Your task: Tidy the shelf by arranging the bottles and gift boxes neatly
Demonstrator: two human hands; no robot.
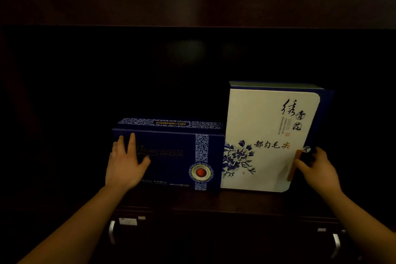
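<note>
Two gift boxes standing side by side on a dark wooden shelf [235, 199], touching along one vertical edge. On the left, a dark blue box [169, 156], lower and wider, with a blue-and-white patterned band running down near its right end and a round red-centred emblem [201, 172] low on that band; faint gold lettering across the front, too dim to read. On the right, a taller white box [265, 141], upright, with blue sides, a painted blue flower [237, 157] at its lower left, black calligraphy at the upper right and a row of characters across the middle. Small brown tab [294, 165] at the white box's right edge.

Left hand [125, 163] laid flat against the front of the dark blue box near its left end, fingers spread and pointing up, thumb out to the right, gripping nothing. Right hand [317, 167] at the right edge of the white box, thumb touching the front by the brown tab, fingers curled round the blue side; clasped on that edge as far as visible, though the far fingers are lost in shadow.

Both bare forearms reaching in from the bottom corners. Behind the boxes, only blackness in the shelf recess. Above, a thick dark shelf board [192, 4] across the whole width. Below the shelf lip, two pale metal handles [111, 231] on a dark cabinet front
</note>
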